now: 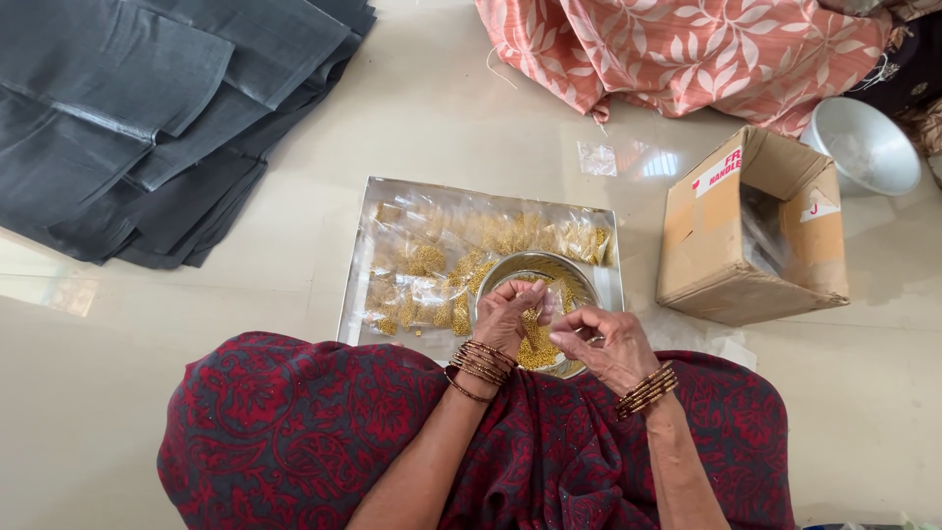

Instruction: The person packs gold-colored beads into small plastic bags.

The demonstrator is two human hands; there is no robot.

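Note:
My left hand (510,316) and my right hand (606,344) are held close together over a steel bowl (579,277) filled with small golden beads (538,351). Fingertips of both hands are pinched, apparently on a tiny bead or thread too small to make out. The bowl rests on a metal tray (368,255) covered with several small clear packets of golden beads (432,265). Brown bangles sit on both wrists. My lap, in dark red patterned cloth (314,432), fills the bottom of the view.
A stack of dark grey folded fabric (147,108) lies at upper left. Pink leaf-patterned cloth (687,49) is bunched at the top. A cardboard box (751,231) lies open on its side at right, with a metal bowl (863,147) behind it.

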